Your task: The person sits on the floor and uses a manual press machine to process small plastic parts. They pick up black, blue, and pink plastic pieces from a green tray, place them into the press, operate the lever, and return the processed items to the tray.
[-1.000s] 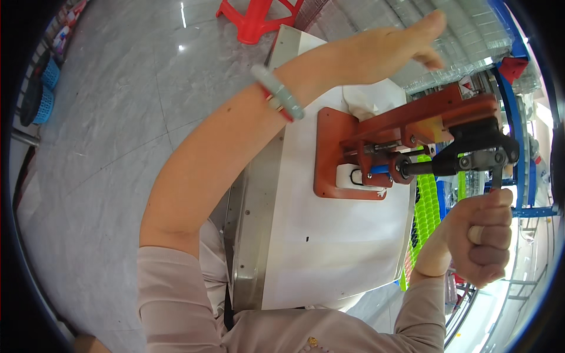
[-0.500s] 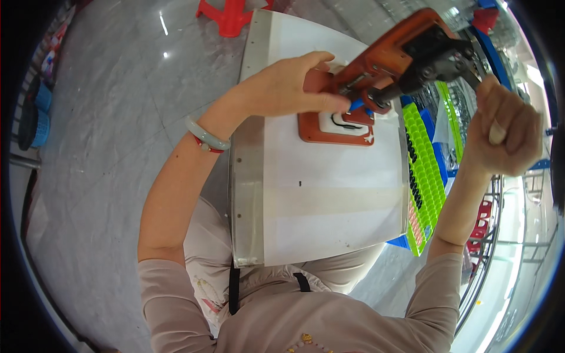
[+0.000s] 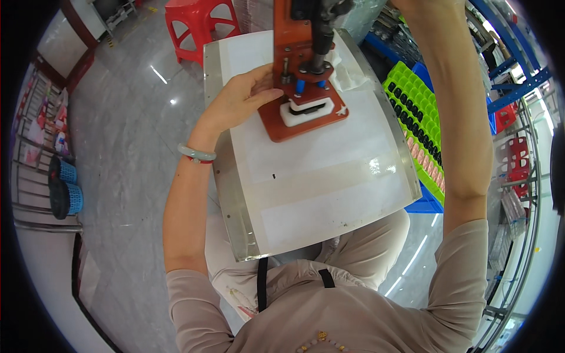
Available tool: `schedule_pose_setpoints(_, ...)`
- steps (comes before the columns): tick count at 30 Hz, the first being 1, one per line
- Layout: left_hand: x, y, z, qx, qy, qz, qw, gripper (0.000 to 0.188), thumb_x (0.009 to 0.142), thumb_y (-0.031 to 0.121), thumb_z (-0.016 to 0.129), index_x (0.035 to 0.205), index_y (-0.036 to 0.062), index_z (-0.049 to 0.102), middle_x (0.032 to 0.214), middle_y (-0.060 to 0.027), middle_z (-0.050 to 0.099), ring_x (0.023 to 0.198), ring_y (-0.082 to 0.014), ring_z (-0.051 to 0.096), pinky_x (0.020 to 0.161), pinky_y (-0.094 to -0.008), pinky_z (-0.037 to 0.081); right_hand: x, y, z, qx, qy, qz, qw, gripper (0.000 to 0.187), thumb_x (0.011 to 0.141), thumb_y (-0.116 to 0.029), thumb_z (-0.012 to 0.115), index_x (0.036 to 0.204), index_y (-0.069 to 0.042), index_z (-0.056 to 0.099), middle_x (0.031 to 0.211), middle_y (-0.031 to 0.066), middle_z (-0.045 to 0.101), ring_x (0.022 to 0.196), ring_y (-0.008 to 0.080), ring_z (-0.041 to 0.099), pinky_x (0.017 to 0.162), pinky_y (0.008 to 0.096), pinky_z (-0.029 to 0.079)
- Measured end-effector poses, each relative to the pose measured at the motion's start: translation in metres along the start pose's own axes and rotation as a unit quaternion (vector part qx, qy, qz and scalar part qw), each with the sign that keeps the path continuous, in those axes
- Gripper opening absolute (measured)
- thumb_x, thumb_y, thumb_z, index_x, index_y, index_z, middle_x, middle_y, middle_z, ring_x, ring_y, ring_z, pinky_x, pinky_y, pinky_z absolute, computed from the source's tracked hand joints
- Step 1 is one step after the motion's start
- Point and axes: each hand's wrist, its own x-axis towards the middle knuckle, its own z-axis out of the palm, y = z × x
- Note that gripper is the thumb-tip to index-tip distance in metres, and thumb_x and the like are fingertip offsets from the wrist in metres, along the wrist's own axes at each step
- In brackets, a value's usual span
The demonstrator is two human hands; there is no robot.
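Note:
A reddish-brown hand press [image 3: 292, 44] with a dark toggle mechanism stands upright on the white-covered board [image 3: 329, 206] above my lap. My left hand [image 3: 238, 97] grips the left side of its upright; the thumb lies in front and the fingertips are hidden behind. Close to the thumb, a white holder [image 3: 306, 113] with a black strip-like piece sits on the base, below the press head and its blue posts [image 3: 300, 87]. My right arm [image 3: 459, 106] reaches up to the top edge, where only the heel of my right hand [image 3: 425, 3] shows; its fingers are cut off.
A bright green compartment tray [image 3: 421, 100] with black and pink pieces lies right of the board, over a blue bin [image 3: 425, 203]. A crumpled white cloth [image 3: 352, 76] is behind the press. A red stool [image 3: 197, 23] stands far left. One small black bit [image 3: 273, 176] lies on the board.
My right hand has gone from the press's lever side at the right up to the top edge. The view has shifted, and my left hand stays at the press.

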Motion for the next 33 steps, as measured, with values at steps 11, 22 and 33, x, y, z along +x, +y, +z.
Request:
schedule_pose_setpoints(11,-0.036,0.020,0.054,0.065,0.080,0.095,0.990,0.040,0.090,0.020,0.061,0.123,-0.0020,0.052,0.099,-0.0198,0.065,0.083,-0.0342,0.062,0.080,-0.0349,0.048,-0.096,-0.061,-0.004,-0.026,0.203,-0.026,0.979,0.037,0.100,-0.031,0.031,0.070,-0.011,0.040,0.052,0.0020,0.041,0.042,0.0149,0.036,0.036,0.0289,0.036)
schedule_pose_setpoints(22,-0.044,0.034,0.094,0.106,0.091,0.175,0.975,0.020,0.088,0.011,0.060,0.102,-0.0021,0.057,0.090,-0.0165,0.062,0.078,-0.0341,0.060,0.068,-0.0388,0.049,-0.101,-0.084,-0.038,0.097,-0.257,0.006,0.962,0.053,0.103,-0.040,0.016,0.060,-0.014,0.036,0.050,0.0028,0.037,0.037,0.0135,0.024,0.037,0.0302,0.027)
schedule_pose_setpoints(33,-0.035,0.021,0.110,0.139,0.073,0.199,0.967,0.018,0.086,0.009,0.063,0.099,-0.0028,0.058,0.081,-0.0136,0.061,0.072,-0.0296,0.060,0.062,-0.0359,0.049,-0.163,-0.058,-0.019,-0.237,-0.084,-0.096,0.963,0.057,0.100,-0.047,0.018,0.066,-0.010,0.045,0.055,0.0044,0.043,0.042,0.0152,0.033,0.044,0.0329,0.031)
